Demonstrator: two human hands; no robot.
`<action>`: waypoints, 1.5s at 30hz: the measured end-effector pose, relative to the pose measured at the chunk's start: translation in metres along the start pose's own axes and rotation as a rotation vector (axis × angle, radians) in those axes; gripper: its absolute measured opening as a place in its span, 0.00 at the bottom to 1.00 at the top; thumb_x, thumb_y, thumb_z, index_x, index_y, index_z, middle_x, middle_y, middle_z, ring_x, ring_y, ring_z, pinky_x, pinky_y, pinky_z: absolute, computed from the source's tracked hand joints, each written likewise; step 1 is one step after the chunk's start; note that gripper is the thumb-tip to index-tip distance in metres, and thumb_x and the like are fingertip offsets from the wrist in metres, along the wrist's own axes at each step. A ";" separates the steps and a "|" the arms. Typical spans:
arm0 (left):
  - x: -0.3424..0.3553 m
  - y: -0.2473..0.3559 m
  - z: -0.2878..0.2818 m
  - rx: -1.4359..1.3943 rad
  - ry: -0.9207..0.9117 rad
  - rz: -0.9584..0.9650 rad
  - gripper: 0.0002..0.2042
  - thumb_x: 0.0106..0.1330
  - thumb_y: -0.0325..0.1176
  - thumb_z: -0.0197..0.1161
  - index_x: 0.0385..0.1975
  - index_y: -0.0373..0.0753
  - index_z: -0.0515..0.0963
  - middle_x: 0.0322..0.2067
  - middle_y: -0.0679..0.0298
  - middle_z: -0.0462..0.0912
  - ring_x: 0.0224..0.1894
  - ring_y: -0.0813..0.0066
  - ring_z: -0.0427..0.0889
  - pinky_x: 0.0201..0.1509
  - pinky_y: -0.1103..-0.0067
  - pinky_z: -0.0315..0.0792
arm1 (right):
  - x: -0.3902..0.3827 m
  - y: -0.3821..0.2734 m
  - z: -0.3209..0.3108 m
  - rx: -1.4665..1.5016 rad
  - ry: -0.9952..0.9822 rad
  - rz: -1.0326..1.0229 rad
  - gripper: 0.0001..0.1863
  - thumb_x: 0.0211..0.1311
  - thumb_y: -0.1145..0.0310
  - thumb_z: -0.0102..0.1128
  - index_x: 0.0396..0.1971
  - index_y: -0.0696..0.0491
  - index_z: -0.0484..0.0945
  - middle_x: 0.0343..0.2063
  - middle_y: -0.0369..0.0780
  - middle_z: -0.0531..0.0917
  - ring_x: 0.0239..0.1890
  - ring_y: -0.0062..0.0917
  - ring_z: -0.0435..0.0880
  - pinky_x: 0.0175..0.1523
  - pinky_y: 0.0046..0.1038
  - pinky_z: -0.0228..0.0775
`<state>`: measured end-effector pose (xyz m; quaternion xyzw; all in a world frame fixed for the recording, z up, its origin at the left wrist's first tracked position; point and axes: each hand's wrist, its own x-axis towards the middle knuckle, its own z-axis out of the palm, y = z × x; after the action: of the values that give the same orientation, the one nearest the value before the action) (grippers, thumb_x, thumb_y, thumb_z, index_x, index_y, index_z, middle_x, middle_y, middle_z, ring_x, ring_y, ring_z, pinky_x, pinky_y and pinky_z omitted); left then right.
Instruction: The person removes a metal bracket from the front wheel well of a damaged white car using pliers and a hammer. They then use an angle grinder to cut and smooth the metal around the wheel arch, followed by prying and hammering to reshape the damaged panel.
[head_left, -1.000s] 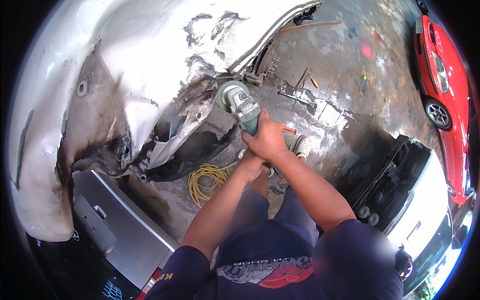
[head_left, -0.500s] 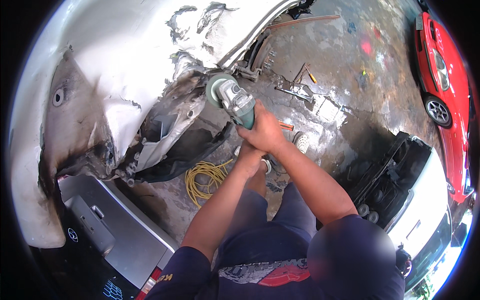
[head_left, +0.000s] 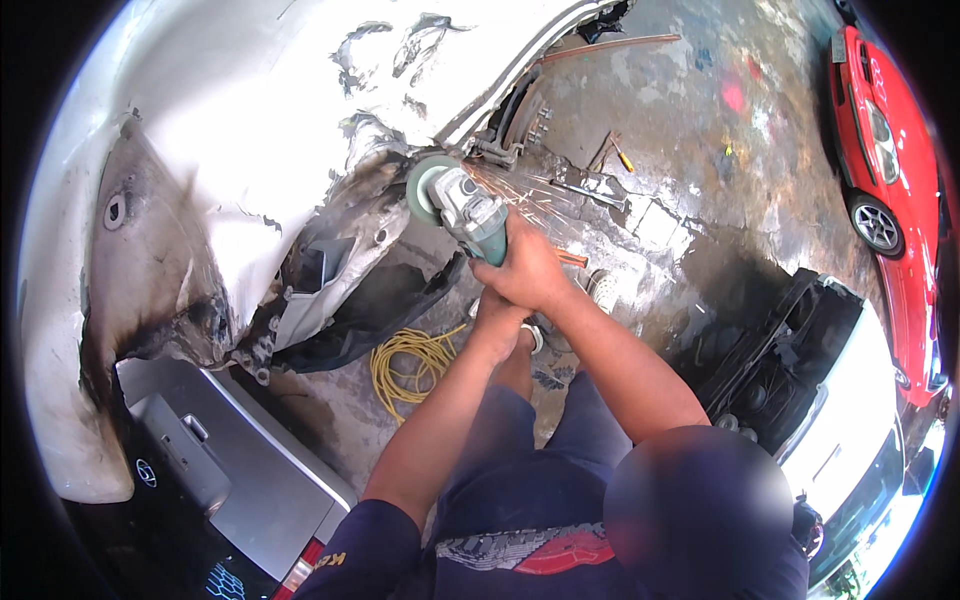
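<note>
A green-and-silver angle grinder (head_left: 478, 215) is gripped in my right hand (head_left: 532, 268), fingers wrapped round its body. Just below, my left hand (head_left: 498, 318) closes round the grinder's rear end; the right hand hides part of its fingers. The pale green disc (head_left: 424, 190) meets the torn, bare-metal edge of a white car body (head_left: 250, 110). Orange sparks (head_left: 530, 195) fly off to the right from the disc. Beneath the disc hangs a crumpled metal bracket (head_left: 345, 255), its surface scorched and dirty.
A coiled yellow cord (head_left: 410, 368) lies on the floor beside my feet. Black trim (head_left: 370, 315) hangs under the body. A silver car tailgate (head_left: 240, 440) stands at lower left, a white bumper (head_left: 825, 370) at right, a red car (head_left: 905, 150) beyond. Hand tools (head_left: 622, 160) lie on the concrete.
Sparks now stream from the disc where none showed before. The grinder has shifted slightly left and down, still in both hands.
</note>
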<state>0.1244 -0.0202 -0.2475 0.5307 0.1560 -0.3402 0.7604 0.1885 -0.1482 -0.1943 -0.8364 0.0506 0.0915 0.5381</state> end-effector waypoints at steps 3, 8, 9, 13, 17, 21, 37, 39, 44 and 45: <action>0.000 -0.003 0.004 -0.040 0.002 0.015 0.38 0.59 0.26 0.76 0.72 0.35 0.69 0.64 0.60 0.79 0.66 0.67 0.80 0.68 0.69 0.76 | 0.000 0.006 0.001 -0.016 -0.001 0.025 0.49 0.50 0.57 0.77 0.65 0.73 0.65 0.44 0.64 0.86 0.49 0.60 0.87 0.58 0.49 0.80; 0.002 -0.004 0.010 -0.045 0.008 0.026 0.39 0.59 0.25 0.76 0.73 0.34 0.68 0.66 0.58 0.78 0.67 0.66 0.79 0.69 0.68 0.75 | -0.001 0.009 -0.001 -0.053 -0.022 0.050 0.44 0.50 0.56 0.77 0.59 0.70 0.68 0.42 0.63 0.86 0.48 0.60 0.87 0.56 0.50 0.80; 0.002 -0.003 0.011 -0.052 0.017 0.031 0.38 0.60 0.25 0.76 0.73 0.33 0.68 0.66 0.58 0.78 0.67 0.66 0.79 0.69 0.68 0.75 | 0.000 0.008 -0.003 -0.045 -0.030 0.049 0.43 0.50 0.56 0.77 0.58 0.69 0.69 0.42 0.63 0.86 0.48 0.60 0.87 0.56 0.50 0.80; 0.000 -0.001 0.011 -0.034 0.056 0.013 0.38 0.62 0.25 0.75 0.74 0.33 0.68 0.66 0.58 0.78 0.67 0.66 0.79 0.69 0.69 0.75 | 0.001 0.006 -0.002 -0.024 -0.021 0.042 0.40 0.50 0.58 0.77 0.56 0.67 0.69 0.41 0.62 0.86 0.47 0.59 0.88 0.55 0.51 0.80; 0.003 0.002 0.004 -0.013 -0.022 -0.014 0.43 0.65 0.24 0.75 0.79 0.41 0.60 0.67 0.63 0.74 0.68 0.70 0.77 0.69 0.68 0.75 | 0.001 0.003 -0.002 0.010 -0.008 0.010 0.43 0.49 0.59 0.78 0.60 0.68 0.68 0.42 0.62 0.86 0.47 0.59 0.88 0.54 0.50 0.80; 0.006 0.002 0.010 0.033 0.018 0.064 0.40 0.67 0.26 0.73 0.78 0.39 0.61 0.68 0.61 0.74 0.68 0.69 0.76 0.69 0.69 0.74 | 0.004 0.003 -0.006 -0.035 -0.078 0.089 0.53 0.49 0.58 0.78 0.70 0.73 0.63 0.46 0.63 0.86 0.50 0.58 0.87 0.57 0.47 0.80; 0.011 0.004 0.012 0.048 0.019 0.011 0.34 0.73 0.32 0.69 0.77 0.34 0.63 0.71 0.57 0.72 0.71 0.67 0.73 0.71 0.69 0.71 | 0.008 0.004 -0.009 -0.033 -0.075 0.047 0.51 0.50 0.58 0.77 0.68 0.71 0.63 0.45 0.63 0.86 0.50 0.58 0.87 0.58 0.48 0.80; 0.011 0.005 0.011 0.081 0.012 0.033 0.33 0.74 0.33 0.68 0.76 0.34 0.64 0.71 0.57 0.72 0.72 0.66 0.73 0.71 0.68 0.71 | 0.009 0.005 -0.008 -0.025 -0.077 0.052 0.48 0.49 0.58 0.77 0.66 0.70 0.65 0.45 0.63 0.86 0.50 0.58 0.87 0.58 0.48 0.80; 0.013 0.000 0.010 0.125 0.042 0.057 0.32 0.73 0.35 0.68 0.74 0.32 0.66 0.71 0.55 0.73 0.72 0.64 0.73 0.72 0.68 0.70 | 0.009 0.005 -0.009 -0.013 -0.084 0.034 0.47 0.50 0.59 0.77 0.65 0.69 0.66 0.44 0.63 0.86 0.50 0.58 0.87 0.58 0.49 0.80; 0.013 0.001 0.010 0.138 0.047 0.046 0.32 0.73 0.35 0.69 0.74 0.32 0.66 0.71 0.55 0.73 0.72 0.65 0.73 0.73 0.68 0.70 | 0.009 0.004 -0.011 -0.002 -0.083 0.024 0.46 0.50 0.59 0.77 0.65 0.68 0.66 0.44 0.63 0.86 0.50 0.58 0.87 0.57 0.49 0.80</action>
<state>0.1331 -0.0342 -0.2510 0.5932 0.1378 -0.3199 0.7258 0.1977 -0.1595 -0.1950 -0.8317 0.0382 0.1324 0.5379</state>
